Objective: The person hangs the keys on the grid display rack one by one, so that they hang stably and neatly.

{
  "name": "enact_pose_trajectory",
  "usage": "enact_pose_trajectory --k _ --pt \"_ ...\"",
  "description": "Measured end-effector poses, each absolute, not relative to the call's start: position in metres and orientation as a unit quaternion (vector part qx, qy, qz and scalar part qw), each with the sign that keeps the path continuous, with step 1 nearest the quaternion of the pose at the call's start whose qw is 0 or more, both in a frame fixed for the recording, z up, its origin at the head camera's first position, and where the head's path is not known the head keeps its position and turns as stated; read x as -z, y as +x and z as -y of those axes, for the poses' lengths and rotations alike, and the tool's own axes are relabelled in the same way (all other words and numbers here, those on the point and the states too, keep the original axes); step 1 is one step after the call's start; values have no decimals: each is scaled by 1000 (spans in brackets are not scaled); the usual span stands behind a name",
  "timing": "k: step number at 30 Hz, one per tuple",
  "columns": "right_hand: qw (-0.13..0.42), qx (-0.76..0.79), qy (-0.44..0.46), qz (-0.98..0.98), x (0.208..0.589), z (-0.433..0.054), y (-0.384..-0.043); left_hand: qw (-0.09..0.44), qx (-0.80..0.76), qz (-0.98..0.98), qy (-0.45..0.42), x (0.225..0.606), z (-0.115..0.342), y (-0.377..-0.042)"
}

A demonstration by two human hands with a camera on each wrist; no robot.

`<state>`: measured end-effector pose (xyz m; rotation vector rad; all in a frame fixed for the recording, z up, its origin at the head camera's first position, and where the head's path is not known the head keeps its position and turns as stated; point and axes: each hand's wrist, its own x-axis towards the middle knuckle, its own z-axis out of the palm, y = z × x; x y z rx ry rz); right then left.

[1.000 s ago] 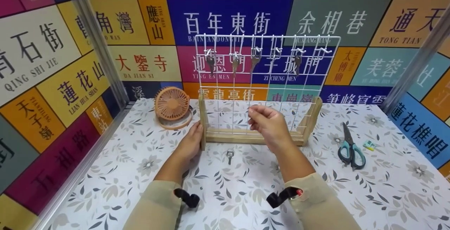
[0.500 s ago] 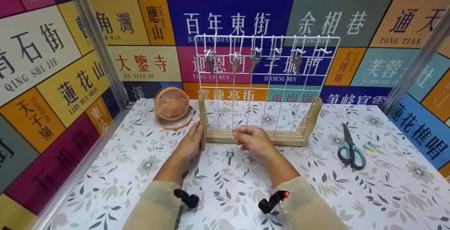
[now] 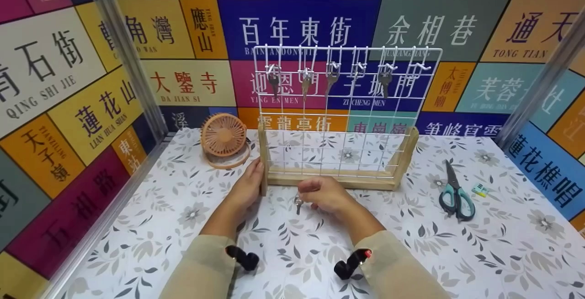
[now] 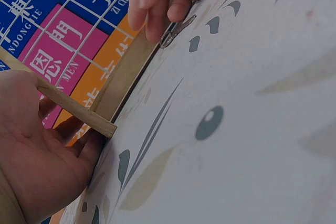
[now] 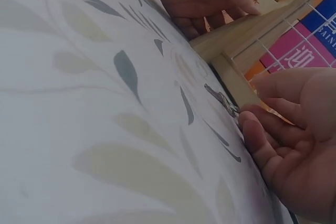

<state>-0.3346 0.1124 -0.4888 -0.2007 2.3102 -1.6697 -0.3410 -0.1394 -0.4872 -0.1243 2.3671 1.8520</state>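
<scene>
A small metal key (image 3: 299, 205) with a ring lies on the patterned table, in front of a wire grid rack (image 3: 336, 182) with a wooden base. My right hand (image 3: 325, 197) is low over the table, its fingertips right at the head of the key (image 5: 220, 98); finger and thumb stand apart in the right wrist view. On the left, my left hand (image 3: 249, 181) grips the rack's wooden side post (image 4: 79, 107), fingers behind it. Several keys hang on hooks along the top of the grid, among them a dark key (image 3: 273, 82) at the left end.
An orange fan (image 3: 223, 135) stands left of the rack. Scissors (image 3: 456, 196) with teal handles lie to the right, beside a small green-and-white packet (image 3: 480, 189). The rightmost hook (image 3: 419, 68) holds no key. Sign-covered panels (image 3: 301, 24) enclose the back and sides.
My right hand has come down and left from in front of the grid to the key on the table. The left hand stays at the side post.
</scene>
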Motion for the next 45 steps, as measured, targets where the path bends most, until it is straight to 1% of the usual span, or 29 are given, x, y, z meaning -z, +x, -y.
enact_pose_trajectory --k 3,8,19,24,30,38,45 --pt "137 547 -98 -820 490 -112 -335 65 -611 -788 -41 487 140 -340" --pt "136 526 -118 -831 491 -113 -336 71 -615 -784 -43 487 141 -340" --pt "126 482 -134 -857 489 -112 -338 68 -635 -769 -34 489 139 -340" --pt "119 462 -123 -870 490 -108 -342 63 -629 -774 -32 489 138 -340" --pt "102 436 -126 -885 492 -103 -343 70 -627 -774 -43 487 139 -340" --pt "83 444 -138 -881 493 -101 -342 72 -634 -768 -44 488 139 -340" --pt "93 413 -151 -893 490 -104 -342 69 -626 -776 -43 486 139 -339"
